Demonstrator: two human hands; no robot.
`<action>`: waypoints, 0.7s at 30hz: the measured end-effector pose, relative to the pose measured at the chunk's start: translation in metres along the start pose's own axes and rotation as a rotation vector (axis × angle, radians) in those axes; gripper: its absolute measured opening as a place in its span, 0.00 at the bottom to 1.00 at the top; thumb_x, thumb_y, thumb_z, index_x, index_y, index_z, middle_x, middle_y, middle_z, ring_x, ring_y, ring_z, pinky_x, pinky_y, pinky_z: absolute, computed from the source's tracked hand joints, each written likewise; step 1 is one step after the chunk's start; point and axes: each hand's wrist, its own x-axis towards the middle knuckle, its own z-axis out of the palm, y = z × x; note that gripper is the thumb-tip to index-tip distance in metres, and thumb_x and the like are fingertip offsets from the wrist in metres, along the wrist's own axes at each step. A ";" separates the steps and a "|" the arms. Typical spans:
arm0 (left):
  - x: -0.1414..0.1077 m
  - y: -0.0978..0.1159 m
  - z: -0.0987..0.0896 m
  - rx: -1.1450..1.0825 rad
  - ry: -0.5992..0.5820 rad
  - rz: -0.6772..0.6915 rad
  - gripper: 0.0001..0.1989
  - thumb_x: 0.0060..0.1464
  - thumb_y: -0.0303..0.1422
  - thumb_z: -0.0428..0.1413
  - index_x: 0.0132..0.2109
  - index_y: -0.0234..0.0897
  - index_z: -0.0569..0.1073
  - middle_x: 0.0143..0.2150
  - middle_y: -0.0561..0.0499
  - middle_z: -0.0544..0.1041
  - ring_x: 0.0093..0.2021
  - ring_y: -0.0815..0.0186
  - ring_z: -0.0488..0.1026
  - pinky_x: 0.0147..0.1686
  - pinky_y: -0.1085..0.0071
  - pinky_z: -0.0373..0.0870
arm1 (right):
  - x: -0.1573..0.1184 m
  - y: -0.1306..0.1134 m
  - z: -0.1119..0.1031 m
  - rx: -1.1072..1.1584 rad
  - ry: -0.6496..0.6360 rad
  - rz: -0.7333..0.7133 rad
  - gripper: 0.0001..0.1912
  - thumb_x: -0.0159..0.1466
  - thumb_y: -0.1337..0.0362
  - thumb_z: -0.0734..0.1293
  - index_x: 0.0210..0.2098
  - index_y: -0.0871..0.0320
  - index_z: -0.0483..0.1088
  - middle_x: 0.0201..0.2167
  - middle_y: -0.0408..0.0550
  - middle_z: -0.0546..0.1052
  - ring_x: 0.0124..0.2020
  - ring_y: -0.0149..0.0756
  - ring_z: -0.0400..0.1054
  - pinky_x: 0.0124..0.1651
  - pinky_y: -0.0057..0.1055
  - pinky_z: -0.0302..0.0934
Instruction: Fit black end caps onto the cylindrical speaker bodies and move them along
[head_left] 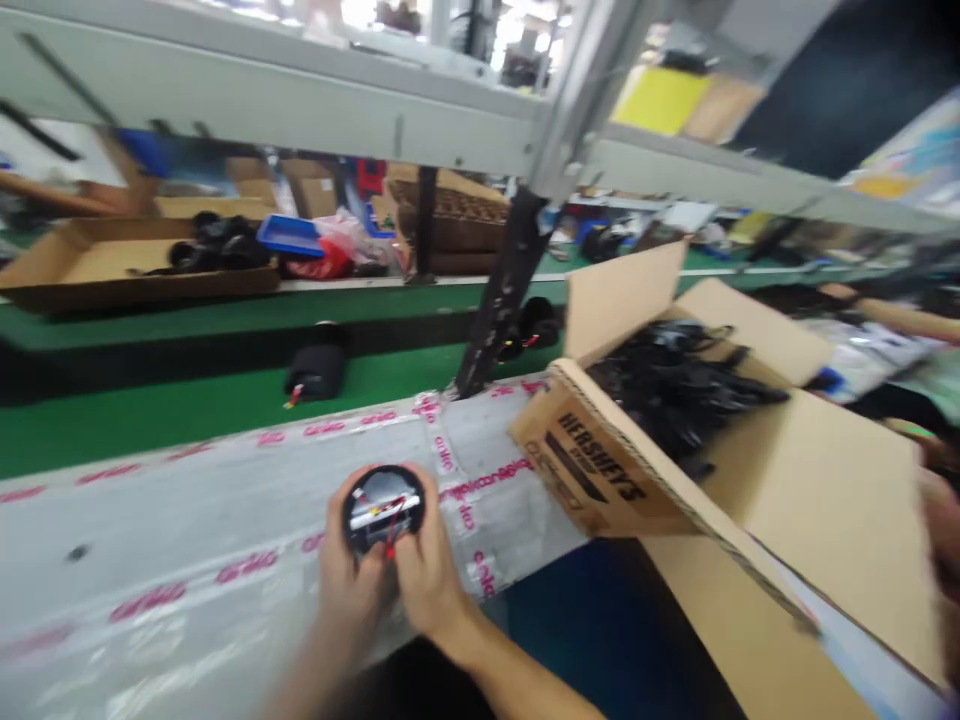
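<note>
A round black housing [384, 482] is held between my two hands above the taped table top, its open face toward the camera. Red and yellow wires and a pale strip show inside it. My left hand [350, 560] wraps around its left side. My right hand [426, 560] grips the right side, its thumb near a small red piece at the lower rim. Both hands have fingers curled against the housing.
A cardboard box [622, 470] of black parts [675, 385] stands open at the right. Beyond the table, a green conveyor [225, 385] carries a dark cylindrical part [316, 372]. A metal post [510, 270] rises at the table's far edge. Another person's hand [941, 520] shows at far right.
</note>
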 end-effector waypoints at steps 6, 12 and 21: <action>0.022 -0.001 -0.020 -0.003 -0.083 -0.030 0.37 0.54 0.50 0.68 0.65 0.41 0.67 0.65 0.41 0.72 0.63 0.45 0.75 0.61 0.48 0.77 | -0.039 -0.128 -0.135 -0.444 -0.568 -0.047 0.40 0.67 0.54 0.75 0.75 0.48 0.63 0.73 0.50 0.69 0.72 0.53 0.67 0.71 0.43 0.67; 0.049 0.008 -0.049 0.171 -0.287 0.205 0.36 0.54 0.49 0.69 0.64 0.48 0.64 0.72 0.39 0.64 0.68 0.38 0.69 0.64 0.35 0.72 | -0.065 -0.283 -0.298 -0.720 -0.517 0.193 0.10 0.72 0.53 0.71 0.42 0.45 0.86 0.37 0.49 0.87 0.44 0.38 0.84 0.50 0.28 0.74; 0.088 0.032 -0.049 0.696 -0.452 0.613 0.32 0.53 0.62 0.65 0.51 0.43 0.72 0.51 0.41 0.76 0.51 0.41 0.75 0.51 0.43 0.71 | 0.052 -0.173 -0.333 -1.365 -0.213 0.531 0.15 0.45 0.76 0.77 0.33 0.56 0.86 0.34 0.50 0.87 0.36 0.45 0.81 0.41 0.32 0.69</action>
